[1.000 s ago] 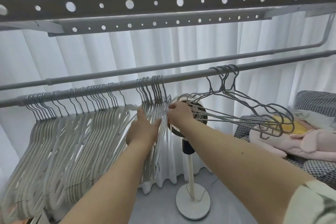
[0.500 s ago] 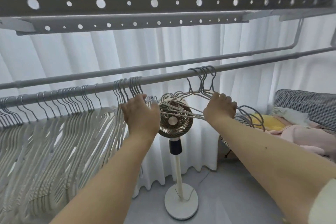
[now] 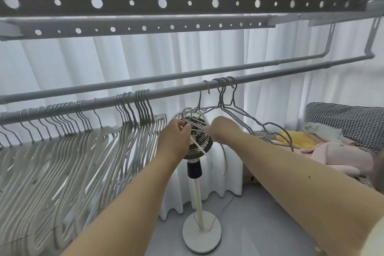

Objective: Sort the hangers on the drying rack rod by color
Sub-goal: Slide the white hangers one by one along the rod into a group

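Big bunch of white hangers (image 3: 68, 151) crowds the left half of the rod (image 3: 170, 92). Next, the left hand (image 3: 176, 137) is curled around a white hanger's end, right by the fan (image 3: 197, 137). Right hand (image 3: 222, 130) pinches the grey hangers (image 3: 239, 114) hooked further right on the rod. Pink plushie (image 3: 336, 156) on the far right.

2 bare forearms; perhaps a pale sleeve (image 3: 374, 243).
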The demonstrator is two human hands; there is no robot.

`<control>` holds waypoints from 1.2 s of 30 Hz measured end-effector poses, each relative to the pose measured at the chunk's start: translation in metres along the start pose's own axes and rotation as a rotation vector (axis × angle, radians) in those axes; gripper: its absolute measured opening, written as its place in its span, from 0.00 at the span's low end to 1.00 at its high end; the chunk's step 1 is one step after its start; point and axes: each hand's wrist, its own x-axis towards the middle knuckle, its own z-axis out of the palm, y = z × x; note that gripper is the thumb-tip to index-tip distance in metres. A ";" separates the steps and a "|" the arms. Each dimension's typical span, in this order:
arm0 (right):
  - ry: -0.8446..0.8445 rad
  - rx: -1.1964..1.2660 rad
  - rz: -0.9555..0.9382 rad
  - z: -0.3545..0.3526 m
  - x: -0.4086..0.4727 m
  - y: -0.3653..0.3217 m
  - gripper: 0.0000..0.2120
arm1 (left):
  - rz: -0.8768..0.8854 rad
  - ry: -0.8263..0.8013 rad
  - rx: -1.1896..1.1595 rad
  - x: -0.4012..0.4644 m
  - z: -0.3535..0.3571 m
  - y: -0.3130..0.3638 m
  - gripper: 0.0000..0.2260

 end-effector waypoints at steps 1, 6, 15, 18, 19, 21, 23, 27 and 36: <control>-0.034 0.114 -0.014 0.003 0.001 -0.002 0.12 | -0.021 -0.032 -0.038 0.001 0.003 -0.001 0.05; -0.123 0.574 -0.033 0.007 -0.004 -0.012 0.26 | -0.174 -0.245 -0.348 -0.001 0.014 0.001 0.12; -0.068 0.671 0.106 0.009 -0.002 0.017 0.38 | -0.378 -0.192 -0.591 -0.002 0.024 0.012 0.07; -0.053 0.643 0.144 0.012 -0.002 0.028 0.38 | -0.387 -0.184 -0.581 0.007 0.025 0.016 0.05; -0.043 0.619 0.137 0.012 -0.002 0.030 0.38 | -0.388 -0.184 -0.582 0.010 0.024 0.017 0.05; -0.026 0.568 0.110 0.011 -0.004 0.031 0.37 | -0.394 -0.190 -0.597 0.017 0.022 0.019 0.05; -0.009 0.481 0.070 0.008 -0.007 0.031 0.36 | -0.404 -0.193 -0.630 0.027 0.019 0.024 0.07; 0.001 0.276 -0.026 0.003 -0.012 0.030 0.29 | -0.417 -0.182 -0.687 0.048 0.014 0.034 0.06; 0.003 -0.034 0.022 0.004 -0.016 0.022 0.38 | -0.578 -0.364 -0.693 0.011 0.006 0.028 0.11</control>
